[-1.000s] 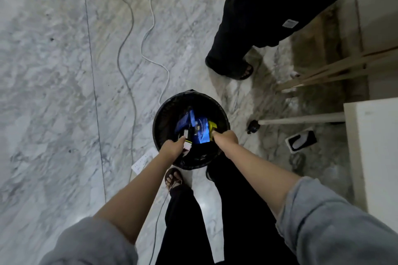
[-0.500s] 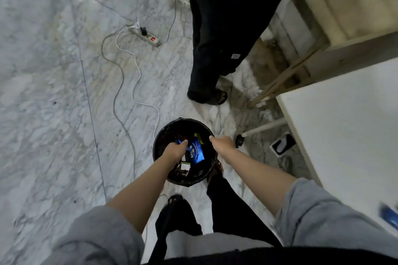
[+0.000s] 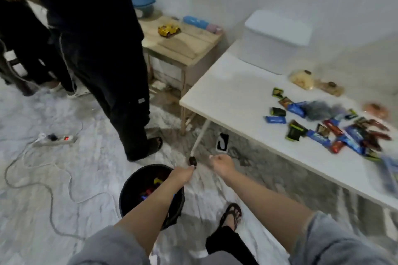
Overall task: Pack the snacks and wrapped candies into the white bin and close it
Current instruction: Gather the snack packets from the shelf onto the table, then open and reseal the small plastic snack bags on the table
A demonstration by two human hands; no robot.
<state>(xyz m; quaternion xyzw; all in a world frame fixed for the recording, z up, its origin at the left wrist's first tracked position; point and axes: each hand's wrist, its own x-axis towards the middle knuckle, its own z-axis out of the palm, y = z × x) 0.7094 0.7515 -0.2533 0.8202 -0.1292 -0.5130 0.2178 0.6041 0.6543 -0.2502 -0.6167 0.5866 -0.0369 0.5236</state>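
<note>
The white bin (image 3: 277, 43) stands lid-on at the back of the white table (image 3: 228, 84), against the wall. Several wrapped snacks and candies (image 3: 323, 129) lie scattered on the table's right part, with clear-bagged snacks (image 3: 301, 79) behind them. A black bucket (image 3: 129, 189) on the floor holds a few coloured wrappers. My left hand (image 3: 181, 175) hovers over the bucket's far rim with its fingers hidden from view. My right hand (image 3: 221, 164) is curled into a fist to the right of the bucket, with nothing visible in it. The picture is blurred by motion.
A person in black trousers (image 3: 103, 49) stands close behind the bucket. A power strip (image 3: 56, 139) and its cables trail over the marble floor at left. A wooden side table (image 3: 183, 43) carries a yellow toy car (image 3: 169, 30). The table leg's foot (image 3: 192, 161) is by my hands.
My view has swung up from the bucket to the table and bin. Both hands have come off the bucket's rim and risen, the right one drifting right.
</note>
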